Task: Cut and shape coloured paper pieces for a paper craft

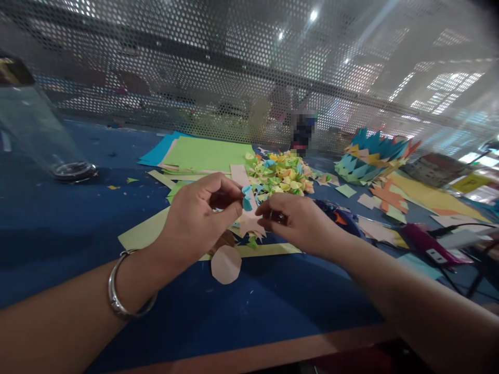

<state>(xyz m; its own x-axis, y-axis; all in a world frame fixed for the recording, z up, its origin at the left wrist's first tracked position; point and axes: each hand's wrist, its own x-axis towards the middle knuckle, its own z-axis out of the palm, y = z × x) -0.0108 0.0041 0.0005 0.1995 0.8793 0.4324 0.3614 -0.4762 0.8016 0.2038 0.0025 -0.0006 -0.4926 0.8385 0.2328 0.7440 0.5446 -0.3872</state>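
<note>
A small crinkled blue paper piece (247,198) is pinched between the thumb and fingers of my left hand (202,213), which wears a silver bangle at the wrist. Just right of that piece, apart from it, is my right hand (294,221), its fingers curled with a small gap between thumb and fingertips and nothing visible in them. Below the hands lie pink paper cutouts (249,224) with jagged edges and a pale pink paper disc (226,265). Behind them sits a heap of small folded paper flowers (286,171) in yellow, green, orange and blue.
Green sheets (210,153) are stacked at the back. A glass jar (39,130) stands left. To the right are a zigzag-edged paper ring (366,161), orange scraps (390,195) and a purple power strip (432,244). A perforated metal screen (175,67) rises behind the blue table (273,301).
</note>
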